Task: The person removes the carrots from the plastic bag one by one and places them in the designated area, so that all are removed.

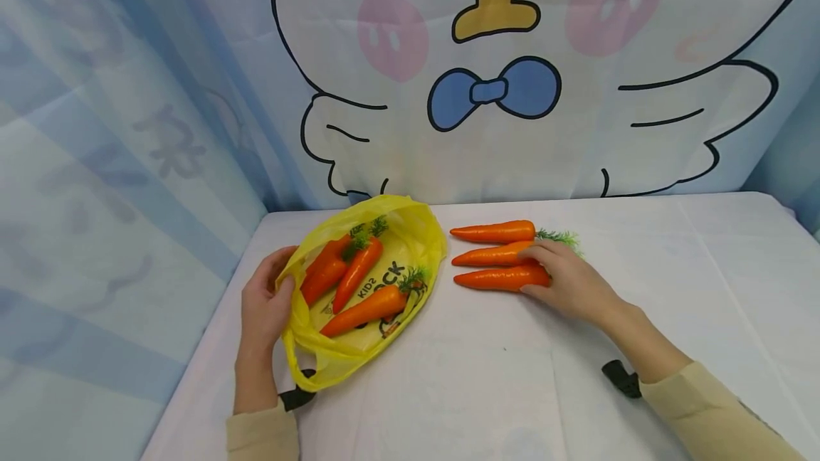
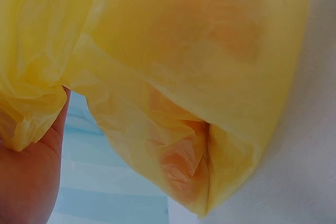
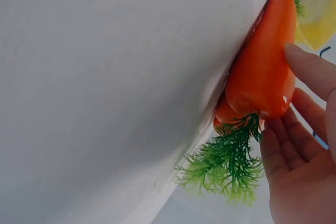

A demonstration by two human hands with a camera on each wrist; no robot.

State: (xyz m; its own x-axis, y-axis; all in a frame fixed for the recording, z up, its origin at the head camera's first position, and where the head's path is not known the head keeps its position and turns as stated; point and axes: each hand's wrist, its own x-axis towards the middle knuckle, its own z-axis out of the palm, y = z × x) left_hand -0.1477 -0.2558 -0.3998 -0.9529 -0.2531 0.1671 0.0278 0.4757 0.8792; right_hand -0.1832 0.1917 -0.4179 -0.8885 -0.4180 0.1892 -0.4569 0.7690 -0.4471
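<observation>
On the left, my left hand (image 1: 265, 304) grips the rim of a yellow plastic bag (image 1: 419, 223), with the thumb inside its mouth. Several orange toy carrots (image 1: 361, 272) with green tops lie in the bag, which faces up open and shows dark printing. To the right, three more carrots lie side by side, tips pointing left: a far one (image 1: 496, 232), a middle one (image 1: 490, 256) and a near one (image 1: 496, 279). My right hand (image 1: 570, 279) holds the near carrot, thumb on its near side, fingers reaching over the middle one. The right wrist view shows thumb and fingers around a carrot (image 3: 262, 61) with a leafy top.
A white cloth (image 1: 487, 390) covers the table. Behind it hangs a curtain (image 1: 512, 155) printed with a cartoon figure, and a blue-white curtain (image 1: 128, 233) runs along the left side. Black straps (image 1: 620, 378) are at both wrists.
</observation>
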